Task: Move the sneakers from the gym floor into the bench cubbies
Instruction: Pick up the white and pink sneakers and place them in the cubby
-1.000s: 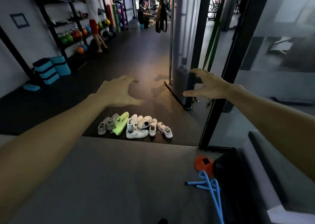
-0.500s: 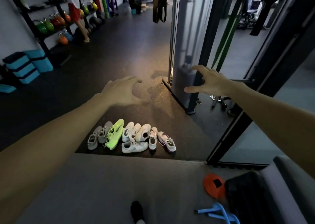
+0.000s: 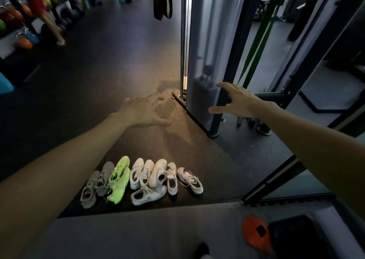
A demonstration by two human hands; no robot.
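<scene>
While both the left hand (image 3: 141, 108) and right hand (image 3: 236, 101) hover empty, fingers spread, the sneakers (image 3: 142, 179) sit clustered on the near floor. Approach step; next: reach down, grip a pair.

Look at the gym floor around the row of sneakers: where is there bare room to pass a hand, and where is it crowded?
Bare dark floor stretches beyond the sneakers toward the machine post, under the left hand and right hand. The grey mat in front lies bare up to the orange cone. The sneakers themselves are packed together, some overlapping.
</scene>
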